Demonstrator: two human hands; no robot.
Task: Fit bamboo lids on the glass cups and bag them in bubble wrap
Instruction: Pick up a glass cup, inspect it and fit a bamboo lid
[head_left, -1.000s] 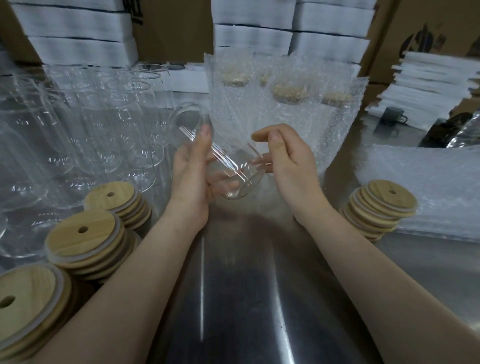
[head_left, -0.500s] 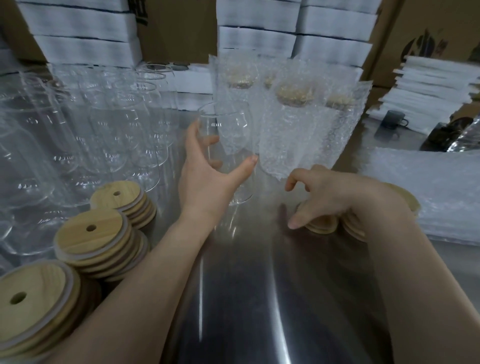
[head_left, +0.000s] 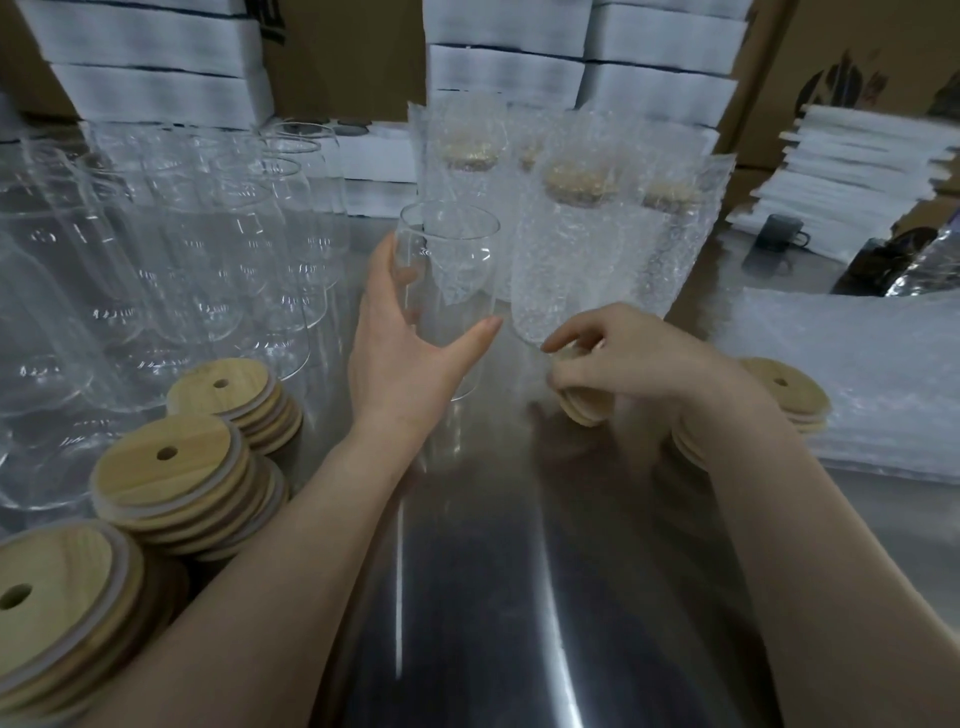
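The near middle of the steel worktop (head_left: 493, 597) is where the two forearms come in. At its near left corner, stacks of lids (head_left: 166, 467) sit within easy reach, hole side up.

Further in, toward the middle, the left hand (head_left: 410, 358) wraps round the lower half of a glass cup (head_left: 452, 270), thumb on the near side and fingers behind. The cup stands upright on the worktop, mouth open, apparently steadied so that a lid can be pressed on. Just beside it the right hand (head_left: 639, 364) curls down over a lid (head_left: 584, 413) and pinches it by the rim. Whether it holds one lid or more I cannot tell. This looks like the fetching step, with the fitting not yet done.

Behind that wrist, toward the right edge, is a smaller stack (head_left: 784, 389), and past it a flat pile of bubble-wrap bags (head_left: 857, 374), handy for the bagging.

Along the left edge, bare cups (head_left: 197, 249) crowd together, waiting. At the back middle, bagged cups (head_left: 566, 244) with lids on stand upright, out of the way. White boxes (head_left: 156, 78) are stacked behind everything.
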